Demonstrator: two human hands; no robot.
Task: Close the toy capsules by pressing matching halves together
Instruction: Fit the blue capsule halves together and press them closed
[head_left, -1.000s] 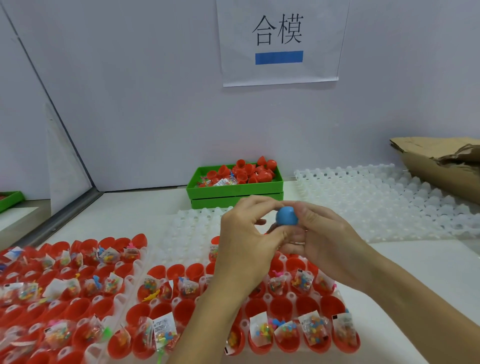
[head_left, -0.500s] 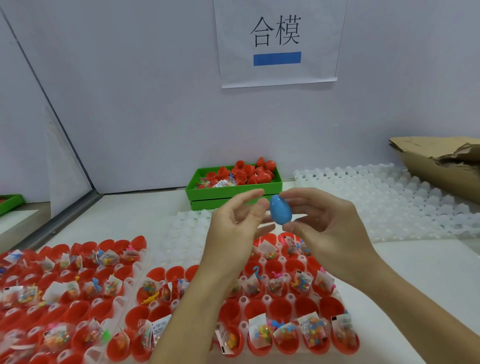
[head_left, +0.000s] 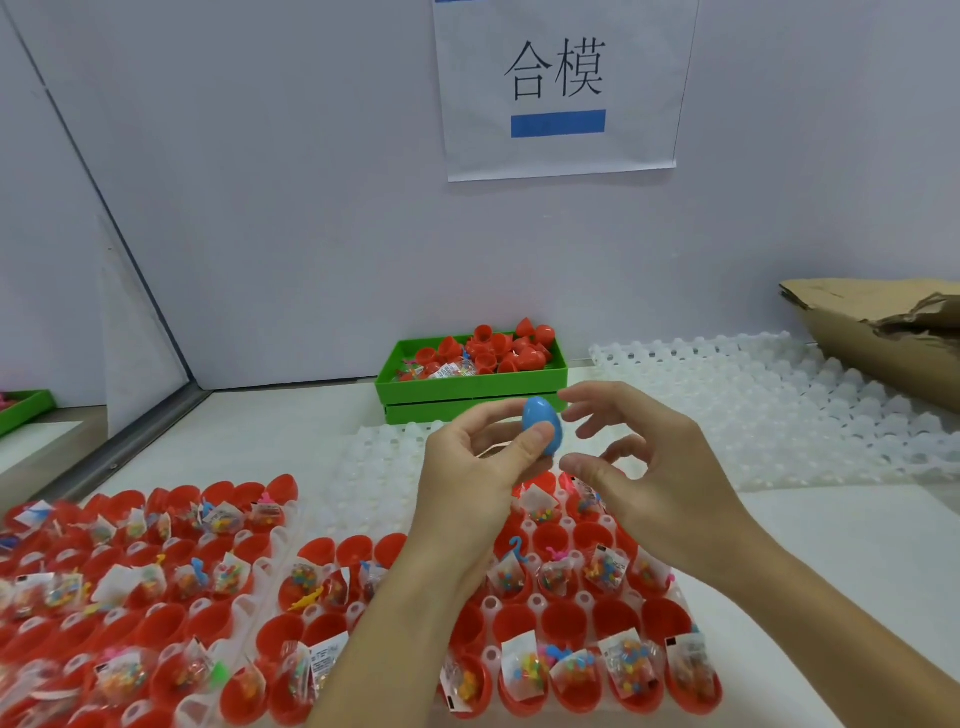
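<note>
Capsule (head_left: 543, 426), blue and egg-shaped with its two halves joined, stands nearly upright, pointed end up, above the far edge of the near tray. It sits at the tips of the left hand (head_left: 470, 486): the thumb lies across its front lower half and the curled fingers back it from behind, so the upper dome rises free above the pinch. The right hand (head_left: 654, 478) is just beside it and apart from it, fingers spread and loosely bent, the forefinger reaching out level with the capsule's top and the thumb below, holding nothing.

Under both hands lies a white moulded tray (head_left: 540, 605) filled with open red halves (head_left: 563, 621), many carrying small clear bags of coloured toy pieces (head_left: 530, 670). A second tray (head_left: 262, 561) of the same kind, just as filled, sits touching it on the left. Beyond them an unfilled white tray (head_left: 374, 457) runs toward the wall, and another white tray (head_left: 753, 405) spreads to the right. A green bin (head_left: 467, 397) against the wall holds loose red halves (head_left: 498, 345) and some bags. Torn cardboard (head_left: 883, 332) rests at the far right. On the wall hangs a paper sign (head_left: 561, 88) with two black characters over a blue bar. A further green bin (head_left: 21, 415) shows at the left edge.
</note>
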